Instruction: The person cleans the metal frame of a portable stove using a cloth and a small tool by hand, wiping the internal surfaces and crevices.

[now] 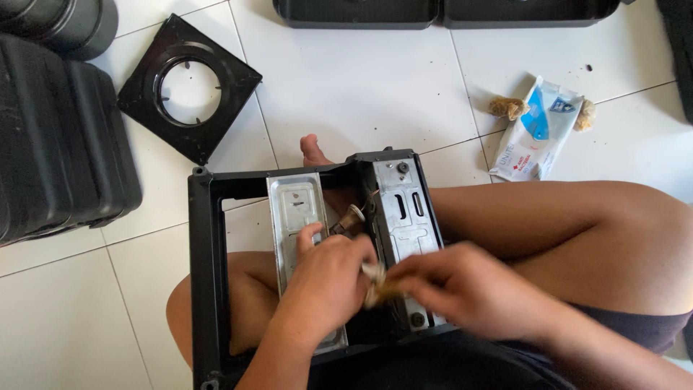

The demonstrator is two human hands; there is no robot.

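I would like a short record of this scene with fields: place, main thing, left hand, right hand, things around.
place: white tile floor; the person sits with the work on the lap
main thing: black frame with two grey metal plates
left hand: rests on the left plate, thumb up
right hand: blurred, pinches a small brownish wad against the frame
things around: square black plate with round hole, white wipes pack, two brown wads, black cases
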